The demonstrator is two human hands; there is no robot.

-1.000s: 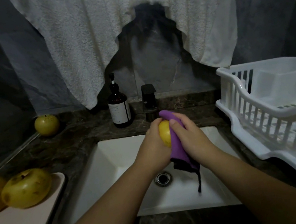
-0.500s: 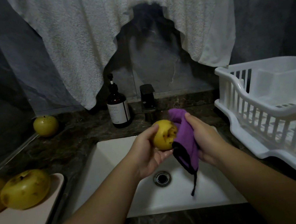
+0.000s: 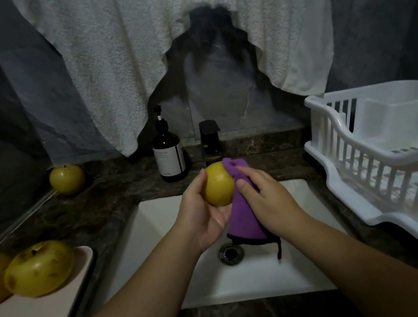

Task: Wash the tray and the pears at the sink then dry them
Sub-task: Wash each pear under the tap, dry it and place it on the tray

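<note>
left hand [image 3: 205, 213] grips pear [image 3: 218, 184] | right hand [image 3: 269, 200] presses purple cloth [image 3: 244, 218] against it

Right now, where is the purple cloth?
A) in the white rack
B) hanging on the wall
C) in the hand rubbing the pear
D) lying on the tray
C: the right hand grips the purple cloth and presses it against the pear, which the left hand holds over the sink.
</note>
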